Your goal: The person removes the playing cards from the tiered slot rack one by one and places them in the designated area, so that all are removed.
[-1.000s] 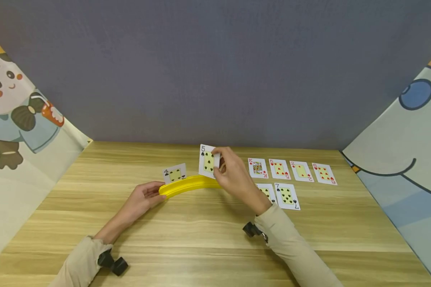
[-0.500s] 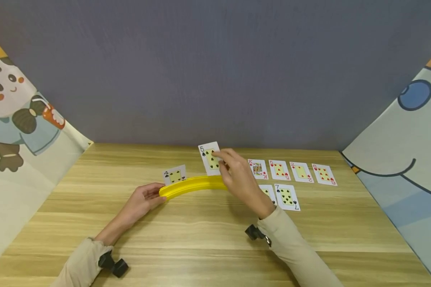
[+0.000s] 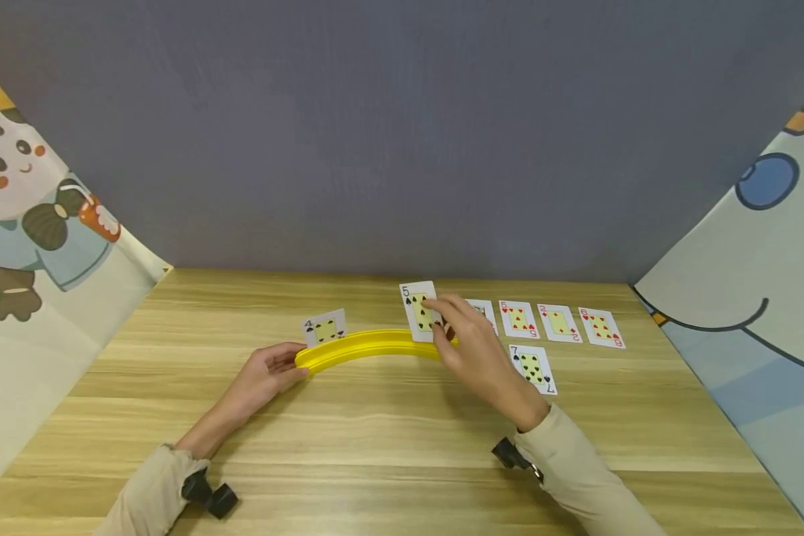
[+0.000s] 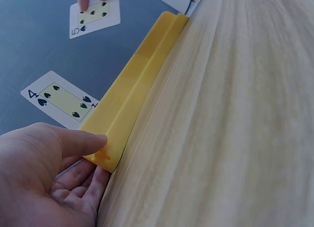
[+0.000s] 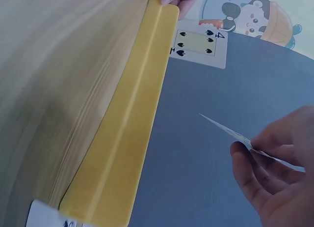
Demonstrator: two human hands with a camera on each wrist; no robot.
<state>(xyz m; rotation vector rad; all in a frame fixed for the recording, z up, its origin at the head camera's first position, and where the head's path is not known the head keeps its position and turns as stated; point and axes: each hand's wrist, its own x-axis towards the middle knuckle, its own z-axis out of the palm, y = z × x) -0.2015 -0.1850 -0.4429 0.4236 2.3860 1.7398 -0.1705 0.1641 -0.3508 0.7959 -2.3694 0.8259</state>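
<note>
My left hand (image 3: 264, 376) holds the left end of a curved yellow card holder (image 3: 368, 342), its thumb on the front face in the left wrist view. A four of spades (image 3: 326, 327) stands leaning in the holder near that end. My right hand (image 3: 476, 353) pinches the five of spades (image 3: 418, 309) by its right side. In the right wrist view this card (image 5: 230, 132) appears almost edge-on, apart from the holder (image 5: 125, 124). The right hand covers the holder's right end in the head view.
Face-up cards lie at the right: a partly covered card (image 3: 485, 311), five of hearts (image 3: 519, 319), two of diamonds (image 3: 559, 323), a red heart card (image 3: 601, 327) and seven of spades (image 3: 533, 369). A grey panel (image 3: 402, 134) rises behind the wooden table (image 3: 348, 461).
My right hand has shifted right along the holder with the five of spades, now covering a card on the table. The left hand and four of spades stay in place.
</note>
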